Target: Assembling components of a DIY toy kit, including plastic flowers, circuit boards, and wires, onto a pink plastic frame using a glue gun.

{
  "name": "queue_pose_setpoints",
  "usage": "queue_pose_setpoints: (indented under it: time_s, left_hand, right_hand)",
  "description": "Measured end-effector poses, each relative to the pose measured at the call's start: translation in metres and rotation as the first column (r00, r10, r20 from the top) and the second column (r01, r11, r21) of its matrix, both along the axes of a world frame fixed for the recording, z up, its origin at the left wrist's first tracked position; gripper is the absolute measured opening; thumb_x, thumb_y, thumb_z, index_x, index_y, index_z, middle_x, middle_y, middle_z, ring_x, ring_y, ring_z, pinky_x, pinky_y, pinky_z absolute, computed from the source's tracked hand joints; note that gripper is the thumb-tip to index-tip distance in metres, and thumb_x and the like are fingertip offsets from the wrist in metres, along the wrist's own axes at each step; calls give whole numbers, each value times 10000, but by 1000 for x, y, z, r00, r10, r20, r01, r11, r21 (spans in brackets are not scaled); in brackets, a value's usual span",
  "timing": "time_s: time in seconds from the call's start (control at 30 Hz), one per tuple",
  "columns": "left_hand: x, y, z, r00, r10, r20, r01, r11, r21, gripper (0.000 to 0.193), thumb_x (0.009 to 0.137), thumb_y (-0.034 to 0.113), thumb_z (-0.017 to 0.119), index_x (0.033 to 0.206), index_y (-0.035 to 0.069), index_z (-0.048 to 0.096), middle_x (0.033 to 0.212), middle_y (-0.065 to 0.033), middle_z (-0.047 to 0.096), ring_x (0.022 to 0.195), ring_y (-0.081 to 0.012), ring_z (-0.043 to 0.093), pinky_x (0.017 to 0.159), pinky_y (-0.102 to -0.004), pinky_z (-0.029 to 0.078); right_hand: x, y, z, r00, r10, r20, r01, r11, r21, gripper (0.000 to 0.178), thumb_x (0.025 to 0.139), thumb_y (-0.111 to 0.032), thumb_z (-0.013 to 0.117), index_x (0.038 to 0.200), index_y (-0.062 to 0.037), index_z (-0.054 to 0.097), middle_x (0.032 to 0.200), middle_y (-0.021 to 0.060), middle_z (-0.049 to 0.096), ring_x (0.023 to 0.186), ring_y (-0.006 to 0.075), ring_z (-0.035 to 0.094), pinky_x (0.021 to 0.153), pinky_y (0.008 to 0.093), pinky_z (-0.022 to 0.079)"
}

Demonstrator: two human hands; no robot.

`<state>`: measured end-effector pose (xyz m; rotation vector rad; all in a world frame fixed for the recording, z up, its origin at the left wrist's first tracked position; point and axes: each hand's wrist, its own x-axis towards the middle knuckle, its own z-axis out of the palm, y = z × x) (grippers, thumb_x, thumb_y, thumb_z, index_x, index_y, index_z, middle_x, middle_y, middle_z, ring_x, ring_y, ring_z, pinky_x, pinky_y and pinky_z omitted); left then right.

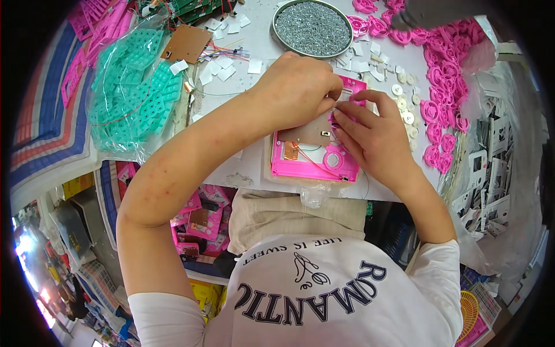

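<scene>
At the front of the white table (260,177), near its edge, one pink casing (289,169) lies face-down or face-up, I cannot tell which, on one pale pad (312,184). Inside it sit one brown circuit board (303,136), one copper-coloured piece (290,151) and a few thin wires. Two hands meet over its upper part. The left hand (302,88) curls above the board, thumb and forefinger drawn together; whether they pinch something small, I cannot tell. The right hand (373,130) bends its fingers in at the casing's right side, thumb toward the board; its grip is likewise hidden.

Beyond stands one round tin (315,56) of small grey metal parts (312,26), too many to count. Left of the hands are one clear bag of teal pieces (134,84) and one loose brown board (188,42). Right are roughly a dozen white discs (408,117), then dozens of pink ring-shaped parts (445,87). Uncounted white squares (225,73) lie scattered. Several more pink casings (203,222) are below the tabletop.
</scene>
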<state>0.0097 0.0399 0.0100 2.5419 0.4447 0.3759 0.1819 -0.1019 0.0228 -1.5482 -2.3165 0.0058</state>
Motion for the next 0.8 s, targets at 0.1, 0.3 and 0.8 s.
queue_pose_setpoints:
  time_s: [0.1, 0.3, 0.8]
  left_hand:
    - [11, -4, 4, 992, 59, -113, -46, 992, 116, 131, 836, 169, 698, 887, 56, 742, 861, -126, 718, 839, -343, 701, 759, -451, 551]
    - [17, 13, 10, 978, -86, -191, 119, 978, 172, 143, 851, 179, 676, 841, 53, 742, 801, -164, 713, 785, -376, 700, 725, -492, 556]
    - [8, 23, 15, 990, -139, 20, 140, 990, -19, 203, 904, 125, 650, 1030, -24, 708, 943, -159, 740, 859, -297, 727, 759, -398, 578]
  right_hand:
    - [-3, -2, 4, 997, -18, -80, 14, 999, -51, 227, 810, -137, 766, 1019, -50, 771, 1102, 62, 723, 1100, 335, 593, 945, 439, 508]
    - [-4, -4, -4, 977, -71, -203, 64, 997, -43, 277, 810, -100, 760, 1080, -43, 747, 1116, 84, 705, 1082, 363, 583, 927, 441, 517]
    - [-27, -17, 4, 991, -129, 24, 130, 987, -97, 421, 817, -104, 713, 1214, 21, 648, 1224, 140, 613, 1139, 378, 535, 993, 475, 453]
